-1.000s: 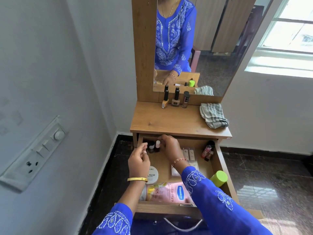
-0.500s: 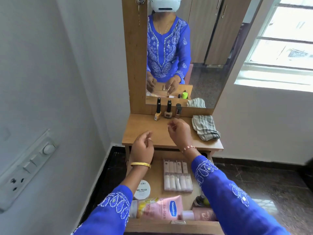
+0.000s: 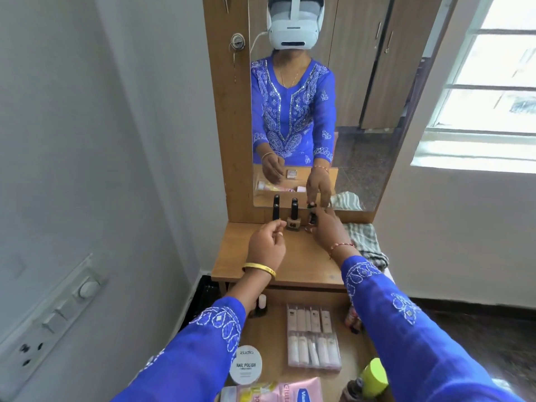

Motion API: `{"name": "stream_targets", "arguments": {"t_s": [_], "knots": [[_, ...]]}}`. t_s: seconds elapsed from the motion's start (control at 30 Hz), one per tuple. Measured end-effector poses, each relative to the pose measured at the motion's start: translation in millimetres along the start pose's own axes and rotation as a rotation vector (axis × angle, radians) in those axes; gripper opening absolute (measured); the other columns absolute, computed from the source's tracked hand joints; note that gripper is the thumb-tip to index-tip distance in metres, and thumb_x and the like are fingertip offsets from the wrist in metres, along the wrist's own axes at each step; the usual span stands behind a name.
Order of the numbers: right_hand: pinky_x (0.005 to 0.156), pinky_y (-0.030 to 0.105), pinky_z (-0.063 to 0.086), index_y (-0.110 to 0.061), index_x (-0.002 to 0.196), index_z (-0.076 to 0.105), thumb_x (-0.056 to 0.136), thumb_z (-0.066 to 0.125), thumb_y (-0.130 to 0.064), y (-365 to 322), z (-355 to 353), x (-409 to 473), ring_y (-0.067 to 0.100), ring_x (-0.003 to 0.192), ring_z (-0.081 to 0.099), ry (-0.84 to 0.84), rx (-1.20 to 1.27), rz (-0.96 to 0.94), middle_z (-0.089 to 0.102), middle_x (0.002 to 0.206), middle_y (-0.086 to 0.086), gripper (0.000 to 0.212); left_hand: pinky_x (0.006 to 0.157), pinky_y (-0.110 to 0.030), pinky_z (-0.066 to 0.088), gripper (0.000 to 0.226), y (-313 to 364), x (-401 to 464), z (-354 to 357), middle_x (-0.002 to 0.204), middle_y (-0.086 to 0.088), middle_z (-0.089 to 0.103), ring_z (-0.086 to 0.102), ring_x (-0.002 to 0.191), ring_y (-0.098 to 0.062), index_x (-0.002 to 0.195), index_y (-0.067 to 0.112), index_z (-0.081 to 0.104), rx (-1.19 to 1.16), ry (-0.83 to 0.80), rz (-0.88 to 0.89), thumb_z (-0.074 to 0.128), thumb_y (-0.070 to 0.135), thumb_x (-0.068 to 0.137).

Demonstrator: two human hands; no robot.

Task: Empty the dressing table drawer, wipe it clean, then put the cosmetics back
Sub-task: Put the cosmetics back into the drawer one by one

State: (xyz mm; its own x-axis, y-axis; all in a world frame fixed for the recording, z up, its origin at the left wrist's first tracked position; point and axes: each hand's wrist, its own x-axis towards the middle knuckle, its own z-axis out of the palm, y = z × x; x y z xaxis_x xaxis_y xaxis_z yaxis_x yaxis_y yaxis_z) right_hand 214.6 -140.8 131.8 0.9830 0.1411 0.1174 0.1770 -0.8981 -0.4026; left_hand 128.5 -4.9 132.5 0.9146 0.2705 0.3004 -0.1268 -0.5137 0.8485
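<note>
Right hand reaches to the back of the wooden bench, fingers pinching a small dark nail polish bottle set beside two taller black-capped bottles in front of the mirror; left hand hovers above the bench with fingers curled, what its grip holds too small to tell. A striped cloth lies bunched on the bench's right side. Below, the open drawer holds a clear pack of white tubes, a round nail polish tin, a pink sachet, a lime-capped container and a white-capped bottle.
</note>
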Motion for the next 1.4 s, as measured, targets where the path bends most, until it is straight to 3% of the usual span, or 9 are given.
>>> {"name": "stream_targets", "arguments": {"t_s": [0.2, 0.43, 0.63, 0.73, 0.9, 1.0, 1.13, 1.27, 1.4], "knots": [[0.069, 0.033, 0.038, -0.004, 0.114, 0.049, 0.086, 0.052, -0.005, -0.8, 3.0, -0.4, 0.037, 0.1, 0.057, 0.106, 0.06, -0.028, 0.061, 0.11, 0.021, 0.028, 0.084, -0.015, 0.043, 0.031, -0.7, -1.0, 7.2, 0.11, -0.007, 0.067, 0.061, 0.101, -0.014, 0.111, 0.009, 0.064, 0.005, -0.038, -0.017, 0.046, 0.0, 0.088], [0.063, 0.029, 0.034, -0.013, 0.085, 0.047, 0.084, 0.049, -0.003, -8.4, 0.7, 7.8, 0.035, 0.087, 0.06, 0.12, 0.085, -0.004, 0.064, 0.093, 0.022, 0.01, 0.085, -0.016, 0.044, 0.03, -3.8, -1.2, 7.6, 0.114, -0.006, 0.066, 0.061, 0.102, -0.014, 0.112, 0.011, 0.064, 0.013, -0.047, -0.03, 0.047, 0.002, 0.088], [0.073, 0.035, 0.046, -0.007, 0.126, 0.048, 0.086, 0.05, -0.005, -11.1, 1.7, 9.4, 0.037, 0.096, 0.061, 0.111, 0.044, -0.001, 0.065, 0.102, 0.021, 0.04, 0.084, -0.018, 0.045, 0.03, -6.8, 2.5, 4.7, 0.115, -0.005, 0.066, 0.061, 0.101, -0.014, 0.112, 0.014, 0.063, 0.02, -0.042, -0.044, 0.048, 0.003, 0.088], [0.075, 0.035, 0.047, -0.001, 0.11, 0.06, 0.084, 0.05, -0.002, -11.3, 0.0, 6.0, 0.037, 0.097, 0.06, 0.11, 0.042, -0.028, 0.063, 0.104, 0.023, 0.028, 0.083, -0.018, 0.045, 0.029, -7.5, 1.6, 5.8, 0.114, -0.005, 0.066, 0.061, 0.1, -0.013, 0.111, 0.014, 0.064, 0.019, -0.04, -0.044, 0.048, 0.003, 0.088], [0.069, 0.032, 0.042, 0.0, 0.093, 0.06, 0.083, 0.054, -0.012, -13.8, -0.4, -9.1, 0.032, 0.086, 0.059, 0.192, 0.088, -0.061, 0.063, 0.094, 0.019, 0.016, 0.086, -0.016, 0.043, 0.03, -6.2, 0.7, 8.8, 0.115, -0.006, 0.065, 0.06, 0.103, -0.013, 0.114, 0.012, 0.062, 0.016, -0.045, -0.038, 0.05, 0.003, 0.088], [0.063, 0.032, 0.044, -0.005, 0.084, 0.064, 0.081, 0.06, -0.02, -23.7, -2.9, -18.8, 0.023, 0.073, 0.057, 0.183, 0.166, -0.085, 0.066, 0.081, 0.012, 0.015, 0.098, -0.025, 0.044, 0.036, -4.6, 3.0, 8.4, 0.123, -0.008, 0.061, 0.056, 0.114, -0.017, 0.123, 0.009, 0.056, 0.02, -0.055, -0.033, 0.051, 0.003, 0.088], [0.056, 0.02, 0.042, -0.012, 0.083, 0.07, 0.077, 0.065, -0.017, -37.5, -3.5, -31.5, 0.011, 0.06, 0.054, 0.132, 0.384, -0.134, 0.067, 0.068, 0.006, 0.009, 0.099, -0.025, 0.041, 0.041, -3.6, 8.1, 6.1, 0.13, -0.01, 0.056, 0.053, 0.12, -0.02, 0.13, 0.009, 0.049, 0.058, -0.07, -0.037, 0.053, 0.007, 0.089], [0.057, 0.023, 0.05, -0.017, 0.079, 0.067, 0.077, 0.067, -0.014, -36.5, -8.6, -35.4, 0.008, 0.052, 0.053, 0.079, 0.596, -0.055, 0.068, 0.067, 0.006, 0.004, 0.092, -0.025, 0.047, 0.037, -1.8, 9.3, 4.7, 0.12, -0.012, 0.062, 0.059, 0.108, -0.02, 0.126, 0.009, 0.054, 0.004, -0.082, -0.044, 0.054, 0.006, 0.089], [0.055, 0.02, 0.054, -0.012, 0.084, 0.069, 0.081, 0.065, -0.013, -32.6, -8.7, -35.4, 0.008, 0.054, 0.059, -0.01, 0.696, -0.038, 0.065, 0.064, 0.0, 0.004, 0.09, -0.021, 0.041, 0.039, -2.8, 7.1, 5.1, 0.122, -0.011, 0.062, 0.057, 0.113, -0.022, 0.127, 0.01, 0.054, 0.023, -0.148, 0.001, 0.056, 0.008, 0.088]]}}
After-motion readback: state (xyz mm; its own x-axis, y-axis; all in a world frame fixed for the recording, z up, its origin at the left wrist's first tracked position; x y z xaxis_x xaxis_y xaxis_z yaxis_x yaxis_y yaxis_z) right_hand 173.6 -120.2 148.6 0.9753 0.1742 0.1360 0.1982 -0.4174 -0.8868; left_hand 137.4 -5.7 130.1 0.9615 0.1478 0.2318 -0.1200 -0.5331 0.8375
